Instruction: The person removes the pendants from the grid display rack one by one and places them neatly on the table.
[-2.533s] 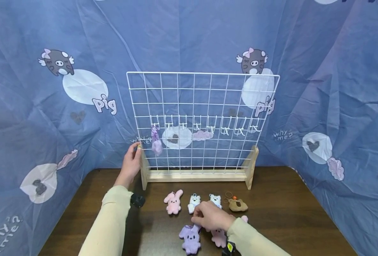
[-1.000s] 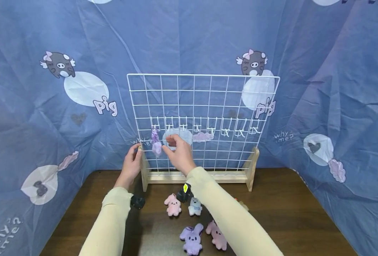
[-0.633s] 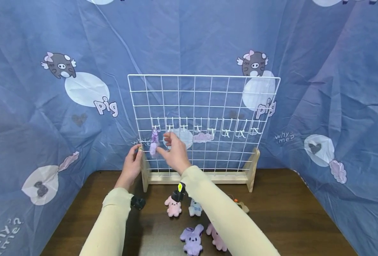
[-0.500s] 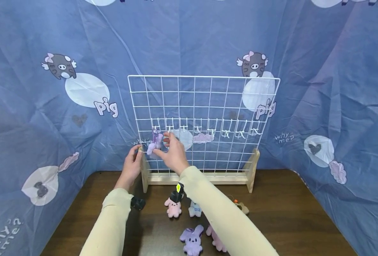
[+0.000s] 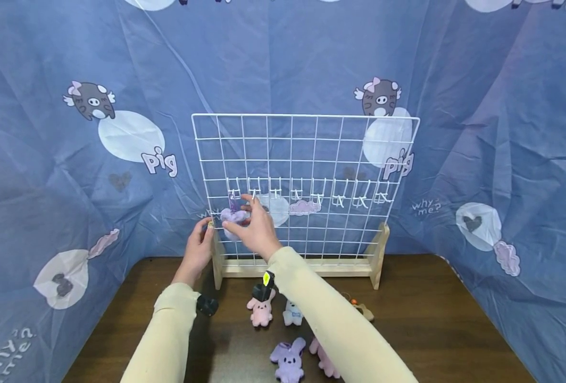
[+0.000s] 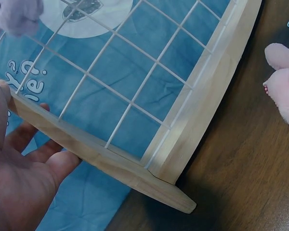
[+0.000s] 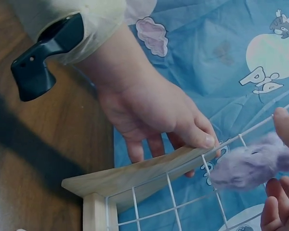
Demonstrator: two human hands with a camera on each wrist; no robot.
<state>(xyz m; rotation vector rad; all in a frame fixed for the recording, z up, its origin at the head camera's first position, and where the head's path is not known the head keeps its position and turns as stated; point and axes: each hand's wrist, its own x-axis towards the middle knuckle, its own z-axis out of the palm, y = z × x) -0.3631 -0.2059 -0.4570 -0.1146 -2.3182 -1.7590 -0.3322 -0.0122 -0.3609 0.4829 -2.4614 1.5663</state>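
A purple plush bunny keychain (image 5: 234, 216) hangs from the leftmost hook of the white wire grid rack (image 5: 304, 138). My right hand (image 5: 260, 227) holds the plush between thumb and fingers; in the right wrist view the thumb and fingertips lie on either side of the purple plush (image 7: 250, 163). At the rack's left side my left hand (image 5: 198, 247) grips the wooden side post (image 6: 106, 154), thumb on the near face and fingers behind it. The purple plush (image 6: 15, 14) shows only in part at the left wrist view's top corner.
Several white hooks (image 5: 296, 196) line the grid. On the brown table (image 5: 436, 319) lie a pink bunny plush (image 5: 261, 313), a white-and-blue plush (image 5: 293, 314), another purple bunny (image 5: 289, 361), a partly hidden pink plush (image 5: 325, 359) and a brown plush (image 5: 363, 311).
My right hand has risen from the plushes on the table to the hanging purple bunny and taken hold of it. The bunny has swung and turned. My left hand stays on the post.
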